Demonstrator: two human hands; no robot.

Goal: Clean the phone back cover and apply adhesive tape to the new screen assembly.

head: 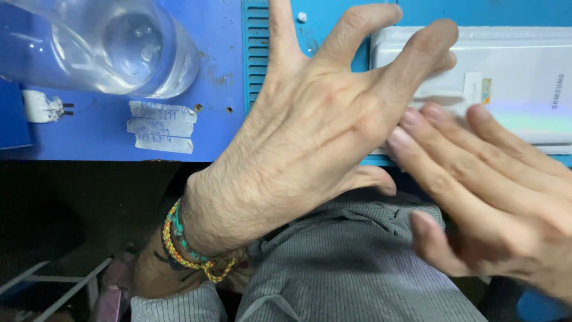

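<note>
Nearest the viewer, below the white phone, a grey ribbed sleeve (357,268) and a braided wristband (185,247) on the left wrist. Left hand (310,131) open, fingers spread and arched, fingertips touching the phone's left end; it grips nothing. Right hand (494,185) open and flat, fingertips resting on the phone's near long edge. White phone (524,89) lies back-up on a teal mat (256,53) on the blue bench (214,89), long axis left to right, running off frame right, just beyond both hands; left hand reaches further over it. Left of the phone: paper labels (161,126), small white plug (43,107), clear glass jar (113,45).
</note>
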